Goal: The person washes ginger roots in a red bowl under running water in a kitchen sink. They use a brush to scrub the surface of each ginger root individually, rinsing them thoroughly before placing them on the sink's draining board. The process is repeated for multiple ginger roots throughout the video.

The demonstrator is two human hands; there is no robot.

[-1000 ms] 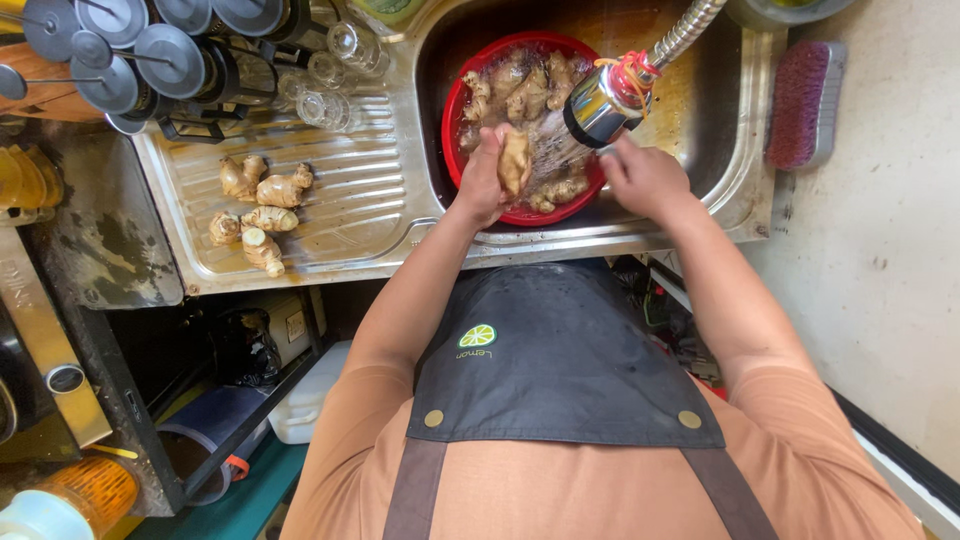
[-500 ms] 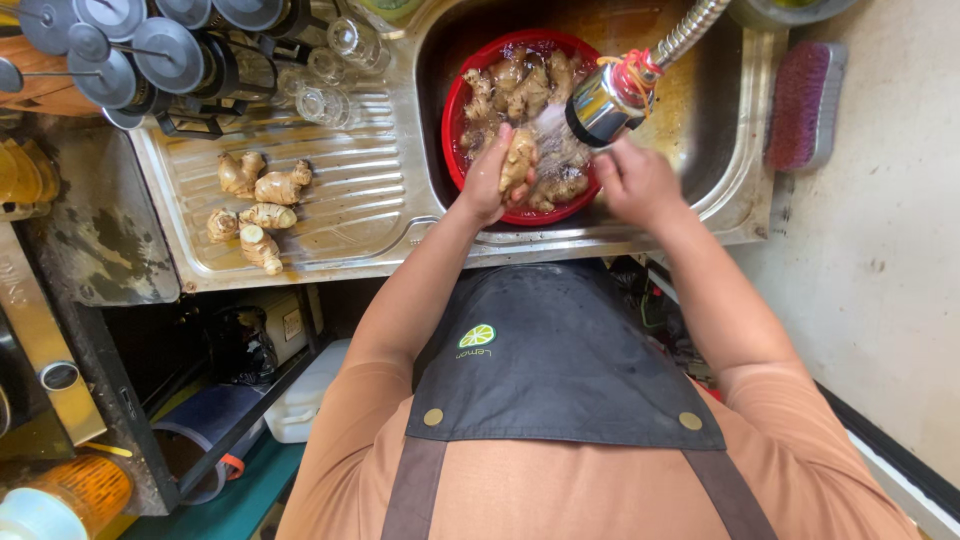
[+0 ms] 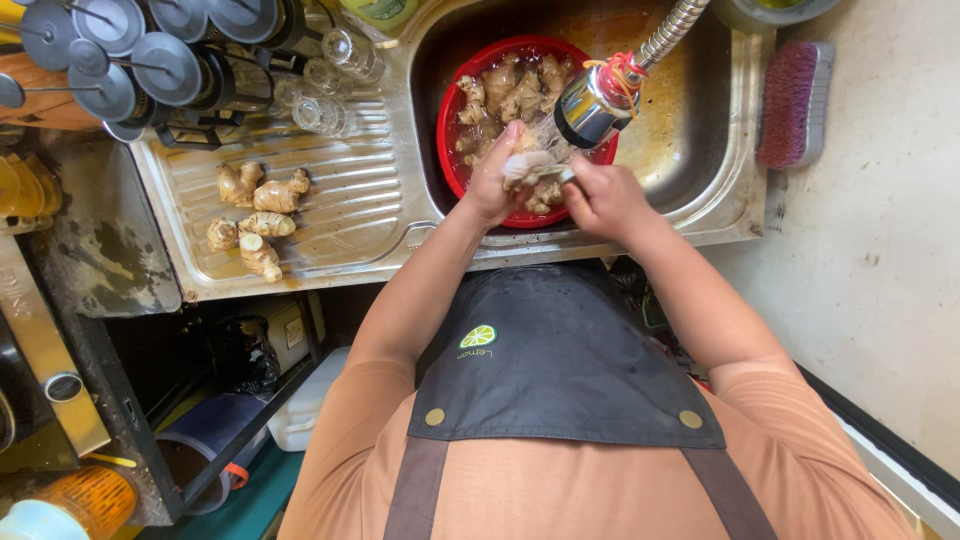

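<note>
Grip of both hands point(image 3: 545, 185) around ginger point(image 3: 532, 165)

The sink point(image 3: 720, 190) is shiny metal with brown stains. The tap head point(image 3: 590, 105) is bright, smooth metal. The bowl point(image 3: 450, 130) is glossy red plastic. The ginger roots point(image 3: 255, 200) look rough and knobbly. The apron point(image 3: 560, 370) is dull black cloth.

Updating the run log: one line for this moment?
left hand: holds ginger | right hand: on ginger | tap: spraying | below: red bowl in sink
</note>
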